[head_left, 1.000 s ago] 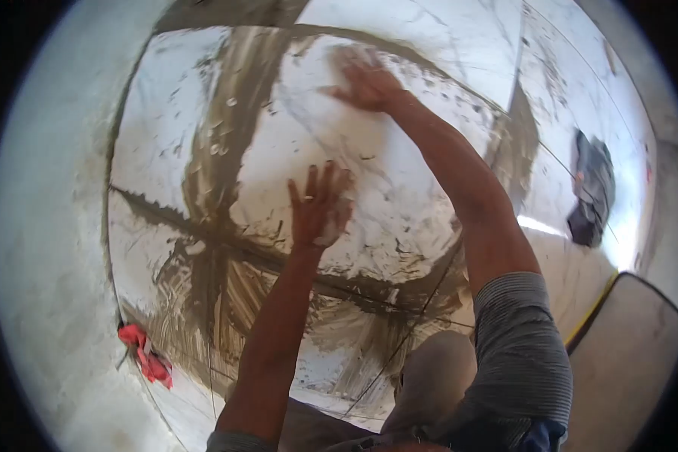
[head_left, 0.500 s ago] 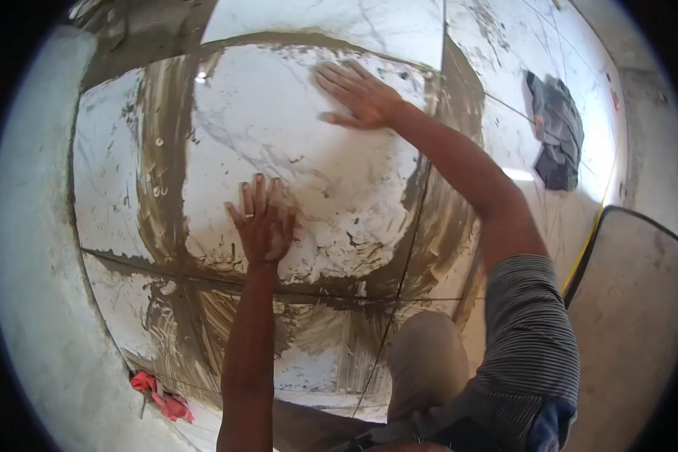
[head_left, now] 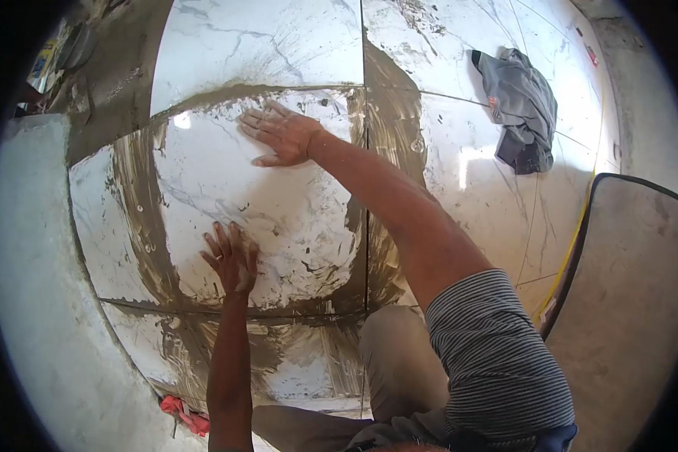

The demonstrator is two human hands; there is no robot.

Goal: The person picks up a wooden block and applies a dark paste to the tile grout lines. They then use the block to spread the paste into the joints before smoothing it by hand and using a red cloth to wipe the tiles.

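Note:
Both palms lie on a white marbled floor tile (head_left: 203, 166) that is smeared with brown grout along its edges. My left hand (head_left: 234, 261) rests near its lower middle, fingers spread. Higher up, toward the far edge, my right hand (head_left: 282, 135) lies flat with the fingers stretched and the thumb apart. Neither hand holds anything. Wet brown grout (head_left: 152, 218) forms a wide band down the tile's left side, and another grout band (head_left: 392, 113) runs down its right side.
A crumpled grey garment (head_left: 521, 105) lies on the tiles at upper right. A red cloth (head_left: 184, 416) sits by the lower left edge. A yellow strip (head_left: 572, 248) runs beside a dark-edged slab (head_left: 625, 264) on the right. Bare concrete (head_left: 38, 248) borders the left.
The view has shifted, so the tile and both hands appear further left and the grey garment shows more fully. Both hands remain on the tile, and the right hand is less blurred.

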